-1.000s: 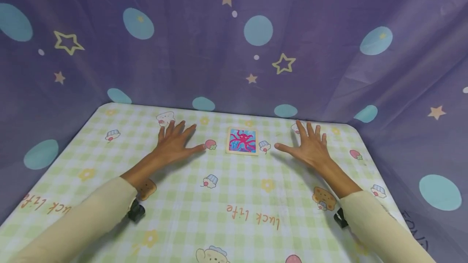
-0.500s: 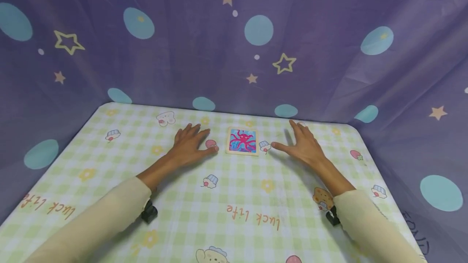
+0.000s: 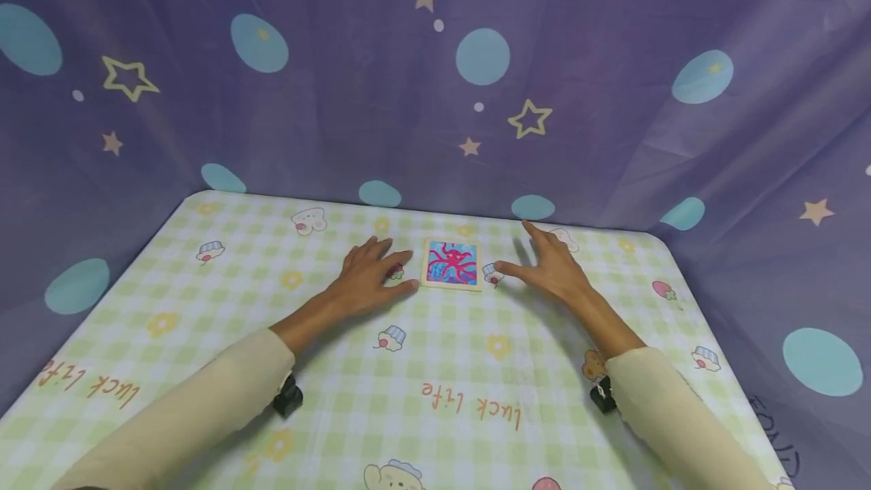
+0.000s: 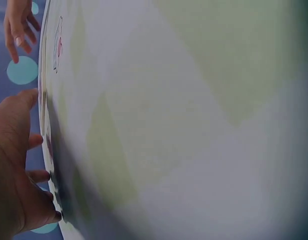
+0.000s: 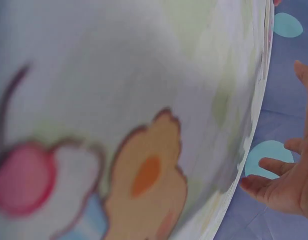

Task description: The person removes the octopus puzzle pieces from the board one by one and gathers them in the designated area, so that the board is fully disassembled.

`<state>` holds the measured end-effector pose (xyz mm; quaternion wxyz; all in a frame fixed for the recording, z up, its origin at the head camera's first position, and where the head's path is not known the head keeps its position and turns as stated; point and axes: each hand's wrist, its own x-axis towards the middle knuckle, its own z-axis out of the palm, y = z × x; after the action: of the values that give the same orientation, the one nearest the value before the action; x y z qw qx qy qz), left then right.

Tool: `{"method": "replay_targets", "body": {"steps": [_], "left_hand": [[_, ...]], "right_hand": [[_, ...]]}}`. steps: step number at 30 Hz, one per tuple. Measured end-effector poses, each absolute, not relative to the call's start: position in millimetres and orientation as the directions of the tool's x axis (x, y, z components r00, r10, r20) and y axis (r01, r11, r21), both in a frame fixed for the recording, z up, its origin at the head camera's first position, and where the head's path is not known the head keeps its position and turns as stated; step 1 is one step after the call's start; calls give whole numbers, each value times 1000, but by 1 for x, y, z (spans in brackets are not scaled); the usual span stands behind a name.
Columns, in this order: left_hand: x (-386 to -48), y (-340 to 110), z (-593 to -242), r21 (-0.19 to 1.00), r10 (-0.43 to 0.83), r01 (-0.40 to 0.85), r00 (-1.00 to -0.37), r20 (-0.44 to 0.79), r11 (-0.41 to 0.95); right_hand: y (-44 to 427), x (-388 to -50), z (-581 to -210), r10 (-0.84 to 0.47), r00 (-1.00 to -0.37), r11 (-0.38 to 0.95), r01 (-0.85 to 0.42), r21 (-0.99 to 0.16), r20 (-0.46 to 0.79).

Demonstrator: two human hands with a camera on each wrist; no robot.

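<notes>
A small square picture with a pale wooden edge [image 3: 452,264] lies flat near the far side of the table; it shows a pink octopus on blue. To its left is my left hand [image 3: 364,278], fingers spread and slightly bent, the thumb tip close to the picture's left edge. My right hand [image 3: 553,267] hovers on the other side, its thumb pointing at the picture with a small gap between. Neither hand holds anything. In the left wrist view the left hand's fingers [image 4: 36,141] reach down toward the cloth; the right wrist view shows the right hand's fingers [image 5: 276,167] spread apart.
A green-and-white checked cloth [image 3: 327,414] printed with cupcakes, flowers and letters covers the table. Behind it hangs a purple curtain [image 3: 381,82] with stars and blue ovals, close along the far edge. A dark wrist device [image 3: 288,396] sits under the left sleeve.
Both hands have moved inward toward the octopus picture, the left one moving farther. Their fingers are less widely spread than before. The picture has stayed in place.
</notes>
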<state>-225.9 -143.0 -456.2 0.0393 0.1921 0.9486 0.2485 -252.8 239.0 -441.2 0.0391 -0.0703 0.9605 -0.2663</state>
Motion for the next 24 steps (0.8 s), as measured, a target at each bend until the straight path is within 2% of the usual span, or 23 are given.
{"method": "replay_targets", "body": {"steps": [13, 24], "left_hand": [[-234, -136, -467, 526, 418, 390, -906, 70, 756], [-233, -133, -457, 489, 420, 365, -908, -3, 792]], "right_hand": [[221, -262, -444, -259, -966, 810, -210, -548, -12], [214, -287, -456, -377, -924, 750, -346, -563, 64]]}}
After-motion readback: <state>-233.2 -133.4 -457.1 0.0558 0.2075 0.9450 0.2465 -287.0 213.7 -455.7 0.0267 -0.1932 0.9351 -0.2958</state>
